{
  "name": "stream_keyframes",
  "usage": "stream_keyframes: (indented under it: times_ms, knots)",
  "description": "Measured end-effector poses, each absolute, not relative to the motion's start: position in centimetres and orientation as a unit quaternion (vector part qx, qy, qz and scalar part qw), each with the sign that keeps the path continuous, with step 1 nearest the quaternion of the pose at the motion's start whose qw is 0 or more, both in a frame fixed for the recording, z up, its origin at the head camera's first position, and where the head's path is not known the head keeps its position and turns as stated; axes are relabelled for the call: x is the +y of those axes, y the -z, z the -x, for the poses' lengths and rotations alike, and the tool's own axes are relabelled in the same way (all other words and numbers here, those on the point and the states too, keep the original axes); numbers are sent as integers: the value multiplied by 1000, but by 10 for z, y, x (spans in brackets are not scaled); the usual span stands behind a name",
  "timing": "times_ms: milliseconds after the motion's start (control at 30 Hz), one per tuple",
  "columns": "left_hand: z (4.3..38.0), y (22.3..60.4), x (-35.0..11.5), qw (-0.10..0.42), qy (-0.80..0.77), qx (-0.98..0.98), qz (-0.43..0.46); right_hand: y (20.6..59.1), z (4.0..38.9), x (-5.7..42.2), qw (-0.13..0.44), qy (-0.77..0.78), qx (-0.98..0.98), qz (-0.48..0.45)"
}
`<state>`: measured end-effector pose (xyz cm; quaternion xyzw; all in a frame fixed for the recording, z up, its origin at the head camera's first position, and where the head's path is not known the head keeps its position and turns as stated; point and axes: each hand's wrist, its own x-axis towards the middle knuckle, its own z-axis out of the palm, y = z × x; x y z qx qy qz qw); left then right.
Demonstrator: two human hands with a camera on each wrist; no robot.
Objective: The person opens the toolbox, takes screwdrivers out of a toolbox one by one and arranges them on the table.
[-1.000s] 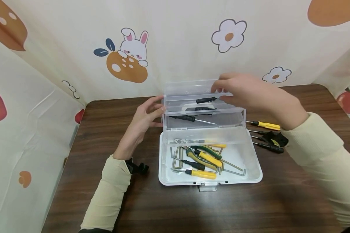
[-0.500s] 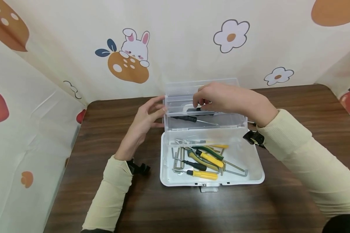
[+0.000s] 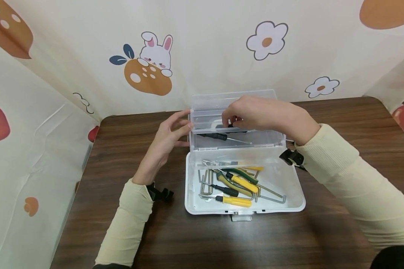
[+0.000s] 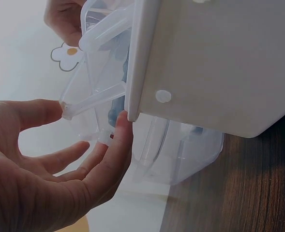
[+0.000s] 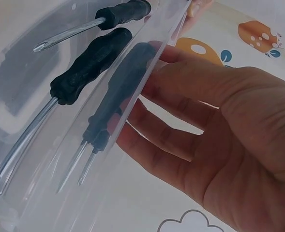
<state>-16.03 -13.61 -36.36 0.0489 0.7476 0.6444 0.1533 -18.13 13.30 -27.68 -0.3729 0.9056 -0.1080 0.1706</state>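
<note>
Plastic trays [image 3: 202, 120] over box's [image 3: 294, 200] far edge: left hand [image 3: 164, 141], fingers spread, touching left end; right hand [image 3: 256, 114] at screwdriver [image 5: 119, 87], pinch unclear; snag could tip trays.

One toolbox [image 3: 291, 200]; one pliers [image 3: 244, 175]; three yellow screwdriver handles [image 3: 237, 201]

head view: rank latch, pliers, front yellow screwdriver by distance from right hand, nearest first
From the right hand:
1. Pliers: among the tools in the white box.
2. Front yellow screwdriver: inside, toward the box's near edge.
3. Latch: outside, on that near edge.
</note>
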Motion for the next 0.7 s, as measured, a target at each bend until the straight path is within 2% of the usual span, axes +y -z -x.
stream_keyframes:
  times_ms: [300,700]
  knots:
    - [160,364,-136,153,-642,749,-50,277,183,133,163,105,906,376]
    - [160,364,-136,154,-643,749,-47,277,183,138,185,119,900,377]
